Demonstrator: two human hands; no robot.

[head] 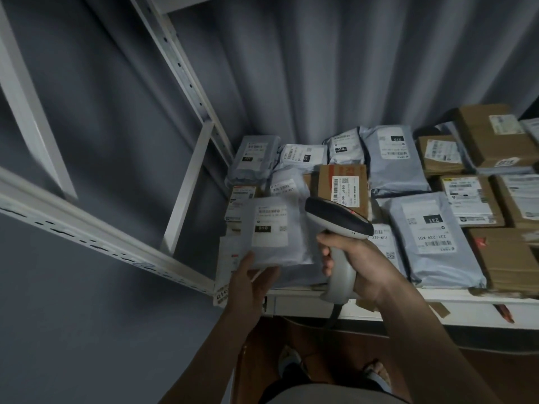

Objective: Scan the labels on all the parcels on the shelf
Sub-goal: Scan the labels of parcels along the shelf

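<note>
White metal posts of the shelf cross the left side, and their upper ends are cut off by the frame edge. Next comes the left hand, which holds a grey parcel by its lower edge: the thumb lies on top and the fingers curl under it. Its white label shows "010", but the smaller print is blurred. Beside it, the right hand grips the handle of the scanner, all fingers wrapped around it; the index finger perhaps rests on the trigger. The scanner head hides part of a cardboard box behind it. To the right, more grey bags and brown boxes lie flat on the shelf board, one bag marked "231". The farthest boxes are cut off.
</note>
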